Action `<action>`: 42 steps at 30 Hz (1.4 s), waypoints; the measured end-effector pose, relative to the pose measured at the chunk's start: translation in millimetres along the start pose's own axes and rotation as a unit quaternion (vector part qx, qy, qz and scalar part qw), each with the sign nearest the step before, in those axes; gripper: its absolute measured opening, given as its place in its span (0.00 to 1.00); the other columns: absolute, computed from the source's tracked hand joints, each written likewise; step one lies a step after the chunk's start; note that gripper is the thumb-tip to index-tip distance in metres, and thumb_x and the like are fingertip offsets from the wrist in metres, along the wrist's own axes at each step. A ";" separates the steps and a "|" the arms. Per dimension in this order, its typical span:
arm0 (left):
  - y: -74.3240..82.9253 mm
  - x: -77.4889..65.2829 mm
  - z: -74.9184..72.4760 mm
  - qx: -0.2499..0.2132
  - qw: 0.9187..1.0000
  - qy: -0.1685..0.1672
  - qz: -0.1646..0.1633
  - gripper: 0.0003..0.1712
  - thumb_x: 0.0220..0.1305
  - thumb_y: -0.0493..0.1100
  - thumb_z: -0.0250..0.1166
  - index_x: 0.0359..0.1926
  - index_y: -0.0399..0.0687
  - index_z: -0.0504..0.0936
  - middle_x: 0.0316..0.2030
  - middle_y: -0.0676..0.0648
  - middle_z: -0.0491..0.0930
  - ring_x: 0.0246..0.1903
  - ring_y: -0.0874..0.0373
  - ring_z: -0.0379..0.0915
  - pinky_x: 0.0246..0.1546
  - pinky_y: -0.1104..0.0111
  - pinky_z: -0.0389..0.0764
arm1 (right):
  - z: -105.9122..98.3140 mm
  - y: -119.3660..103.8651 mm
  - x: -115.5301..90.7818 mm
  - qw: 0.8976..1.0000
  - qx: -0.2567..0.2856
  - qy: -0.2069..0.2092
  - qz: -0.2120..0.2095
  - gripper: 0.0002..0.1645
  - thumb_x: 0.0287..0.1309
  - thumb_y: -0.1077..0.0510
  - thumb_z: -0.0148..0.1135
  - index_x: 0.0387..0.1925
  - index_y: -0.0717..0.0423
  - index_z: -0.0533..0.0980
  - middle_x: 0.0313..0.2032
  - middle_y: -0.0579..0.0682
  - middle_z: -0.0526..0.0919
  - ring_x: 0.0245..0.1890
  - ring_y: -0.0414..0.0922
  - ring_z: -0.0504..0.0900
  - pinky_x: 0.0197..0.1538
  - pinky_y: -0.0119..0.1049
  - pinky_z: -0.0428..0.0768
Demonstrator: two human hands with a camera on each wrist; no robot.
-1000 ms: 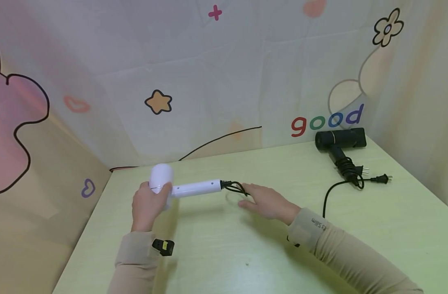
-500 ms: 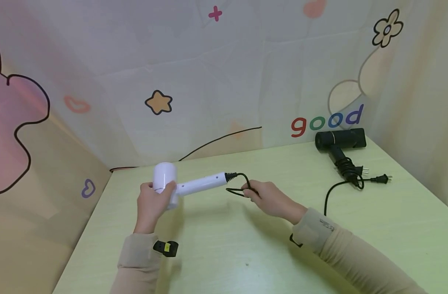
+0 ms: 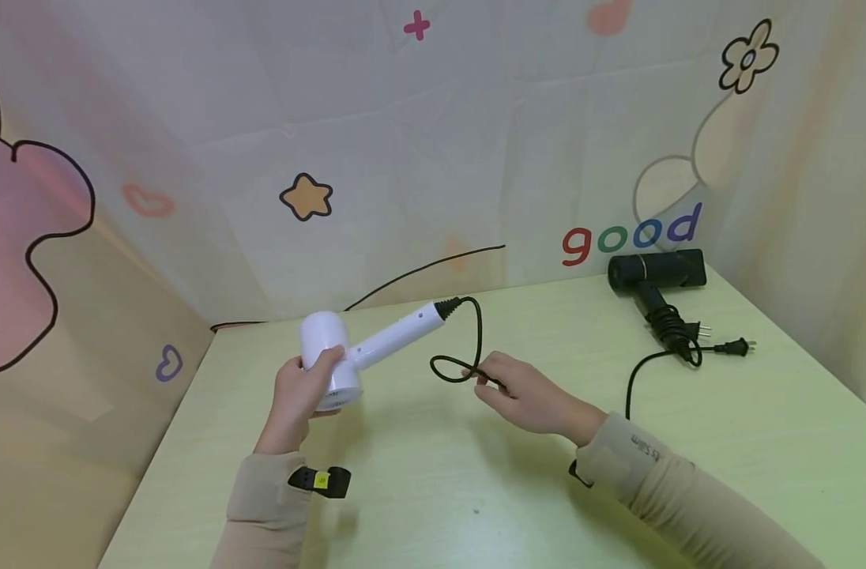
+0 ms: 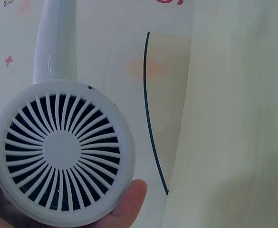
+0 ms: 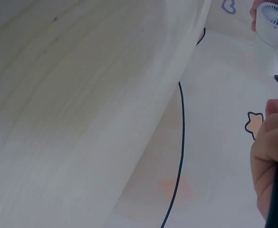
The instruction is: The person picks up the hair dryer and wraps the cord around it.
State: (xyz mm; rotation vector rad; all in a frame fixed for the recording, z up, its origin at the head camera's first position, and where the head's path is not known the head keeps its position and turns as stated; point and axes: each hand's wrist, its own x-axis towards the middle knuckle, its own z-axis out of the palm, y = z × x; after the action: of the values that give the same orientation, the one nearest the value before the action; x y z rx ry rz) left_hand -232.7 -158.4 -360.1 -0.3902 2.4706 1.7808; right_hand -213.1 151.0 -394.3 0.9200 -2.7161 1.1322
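My left hand point(image 3: 296, 403) grips a white hair dryer point(image 3: 321, 336) by its barrel, above the left part of the table. Its handle point(image 3: 397, 336) points up and to the right. In the left wrist view the round slatted grille point(image 4: 62, 149) faces the camera, with fingers curled behind and below it. A black cord point(image 3: 479, 328) leaves the handle, drops and makes a small loop. My right hand point(image 3: 529, 399) pinches this cord just right of the loop. The right wrist view shows the curled fingers point(image 5: 274, 156) with the cord crossing them.
A black hair dryer point(image 3: 664, 270) lies at the back right, its cord point(image 3: 668, 324) wound round the handle. Beside it is a two-pin plug point(image 3: 735, 346), whose cord runs left and passes behind my right sleeve. A printed curtain point(image 3: 404, 158) hangs behind the table point(image 3: 419, 490).
The right hand has taken hold of the cord and drawn it out a little, right and down. The white hair dryer's handle has tilted upward, and its barrel end has turned toward the camera.
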 end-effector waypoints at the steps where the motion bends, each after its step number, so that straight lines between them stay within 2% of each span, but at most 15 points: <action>1: 1.0 -0.6 0.4 -0.004 1.000 -0.001 0.001 0.45 0.61 0.62 0.56 0.66 0.34 0.56 0.55 0.35 0.67 0.47 0.44 0.72 0.32 0.59 0.84 | 0.2 -0.9 -0.8 1.000 -0.005 -0.005 -0.006 0.14 0.68 0.57 0.48 0.48 0.57 0.77 0.36 0.47 0.75 0.28 0.37 0.66 0.32 0.29 0.69; 7: 7.5 -5.8 4.1 -0.031 1.000 -0.003 0.001 0.49 0.60 0.61 0.58 0.68 0.35 0.49 0.58 0.35 0.63 0.49 0.43 0.71 0.33 0.58 0.84 | 2.1 -4.9 -3.0 0.998 -0.006 -0.066 0.009 0.22 0.72 0.55 0.41 0.56 0.58 0.75 0.40 0.49 0.78 0.38 0.41 0.73 0.41 0.34 0.73; 11: 11.0 -9.6 7.5 -0.043 0.999 -0.009 0.003 0.47 0.61 0.60 0.58 0.68 0.36 0.49 0.58 0.35 0.63 0.48 0.44 0.71 0.32 0.58 0.84 | 3.8 -4.7 -4.6 0.989 0.029 -0.137 0.044 0.23 0.72 0.52 0.40 0.56 0.56 0.76 0.53 0.50 0.80 0.55 0.47 0.77 0.57 0.43 0.74; 15: 13.4 -12.0 10.0 -0.061 0.998 -0.025 0.011 0.45 0.62 0.58 0.58 0.68 0.36 0.49 0.57 0.35 0.63 0.46 0.45 0.72 0.31 0.58 0.84 | 5.4 -1.7 -4.5 0.978 0.038 -0.194 0.062 0.21 0.72 0.50 0.42 0.53 0.52 0.77 0.58 0.41 0.77 0.57 0.45 0.75 0.57 0.43 0.73; 20: 15.4 -13.9 10.9 -0.073 0.996 -0.049 0.028 0.43 0.63 0.57 0.57 0.67 0.37 0.51 0.56 0.35 0.65 0.45 0.45 0.73 0.30 0.58 0.83 | 4.8 -0.1 -1.5 0.971 0.011 -0.232 0.053 0.22 0.72 0.49 0.43 0.58 0.51 0.74 0.58 0.40 0.77 0.60 0.43 0.74 0.59 0.42 0.73; 22: 16.3 -15.3 11.0 -0.081 0.994 -0.060 0.031 0.41 0.63 0.56 0.57 0.66 0.37 0.52 0.55 0.36 0.66 0.44 0.46 0.74 0.29 0.58 0.83 | 3.9 0.1 0.3 0.969 -0.007 -0.241 0.048 0.22 0.71 0.50 0.44 0.58 0.52 0.75 0.57 0.41 0.78 0.60 0.43 0.75 0.59 0.40 0.74; 25: 17.9 -17.9 10.6 -0.107 0.990 -0.083 0.034 0.37 0.64 0.55 0.56 0.64 0.37 0.54 0.53 0.36 0.68 0.40 0.49 0.75 0.30 0.58 0.83 | 2.4 1.3 3.3 0.966 -0.033 -0.254 0.043 0.19 0.70 0.52 0.47 0.53 0.54 0.78 0.56 0.43 0.79 0.52 0.39 0.79 0.50 0.34 0.76; 29: 20.5 -22.6 8.6 -0.125 0.984 -0.118 0.041 0.34 0.65 0.53 0.54 0.64 0.38 0.55 0.52 0.37 0.70 0.38 0.51 0.76 0.30 0.58 0.82 | 1.0 2.8 7.4 0.960 -0.071 -0.266 0.040 0.15 0.68 0.53 0.51 0.42 0.54 0.82 0.55 0.45 0.80 0.30 0.34 0.74 0.35 0.30 0.70; 32: 22.1 -26.6 6.7 -0.118 0.981 -0.144 0.052 0.33 0.65 0.51 0.55 0.64 0.39 0.56 0.51 0.37 0.70 0.38 0.51 0.76 0.30 0.59 0.82 | -0.5 5.1 9.9 0.958 -0.110 -0.263 0.037 0.15 0.68 0.52 0.51 0.43 0.53 0.82 0.54 0.44 0.81 0.32 0.36 0.77 0.39 0.30 0.74; 33: 22.2 -27.9 6.1 -0.114 0.980 -0.154 0.057 0.33 0.65 0.50 0.55 0.63 0.39 0.56 0.50 0.37 0.71 0.37 0.51 0.76 0.30 0.59 0.82 | -1.3 5.9 11.1 0.957 -0.120 -0.262 0.038 0.16 0.67 0.51 0.52 0.39 0.55 0.83 0.51 0.45 0.82 0.33 0.38 0.78 0.39 0.32 0.75; 34: 22.2 -29.2 5.4 -0.108 0.978 -0.167 0.063 0.33 0.64 0.49 0.56 0.63 0.39 0.56 0.49 0.37 0.71 0.37 0.52 0.76 0.30 0.59 0.82 | -2.5 6.7 12.0 0.958 -0.115 -0.258 0.047 0.16 0.67 0.51 0.52 0.43 0.54 0.82 0.51 0.46 0.82 0.38 0.40 0.80 0.42 0.33 0.76; 36: 21.0 -31.3 3.9 -0.096 0.973 -0.198 0.075 0.32 0.64 0.47 0.56 0.63 0.39 0.57 0.46 0.38 0.73 0.36 0.52 0.77 0.30 0.58 0.82 | -5.9 8.0 14.2 0.962 -0.109 -0.243 0.061 0.14 0.64 0.54 0.56 0.43 0.56 0.81 0.45 0.48 0.84 0.40 0.42 0.81 0.43 0.36 0.78; 39: 17.7 -33.5 2.3 -0.068 0.964 -0.242 0.091 0.33 0.61 0.46 0.57 0.64 0.39 0.58 0.42 0.39 0.75 0.35 0.52 0.78 0.32 0.59 0.82 | -9.7 8.1 20.2 0.964 -0.107 -0.235 0.067 0.13 0.62 0.56 0.59 0.44 0.57 0.82 0.41 0.49 0.85 0.36 0.40 0.80 0.41 0.36 0.79; 40: 16.5 -33.7 2.1 -0.060 0.961 -0.253 0.095 0.34 0.60 0.45 0.58 0.64 0.39 0.58 0.42 0.40 0.75 0.35 0.52 0.78 0.32 0.58 0.82 | -11.1 8.0 22.2 0.965 -0.108 -0.230 0.066 0.15 0.62 0.57 0.59 0.48 0.56 0.80 0.43 0.50 0.85 0.36 0.39 0.80 0.42 0.36 0.79; 42: 13.7 -33.5 1.8 -0.044 0.958 -0.265 0.098 0.33 0.59 0.45 0.60 0.63 0.41 0.60 0.41 0.40 0.76 0.35 0.52 0.78 0.32 0.58 0.82 | -13.1 7.4 27.1 0.964 -0.131 -0.225 0.046 0.16 0.62 0.57 0.58 0.50 0.56 0.80 0.44 0.50 0.85 0.36 0.38 0.81 0.42 0.34 0.79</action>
State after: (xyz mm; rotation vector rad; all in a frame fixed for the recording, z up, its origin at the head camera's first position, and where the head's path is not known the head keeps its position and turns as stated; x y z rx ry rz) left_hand -203.8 -147.1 -341.1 0.3062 2.1088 1.7700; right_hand -241.6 150.1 -382.0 1.1317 -3.1905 0.6028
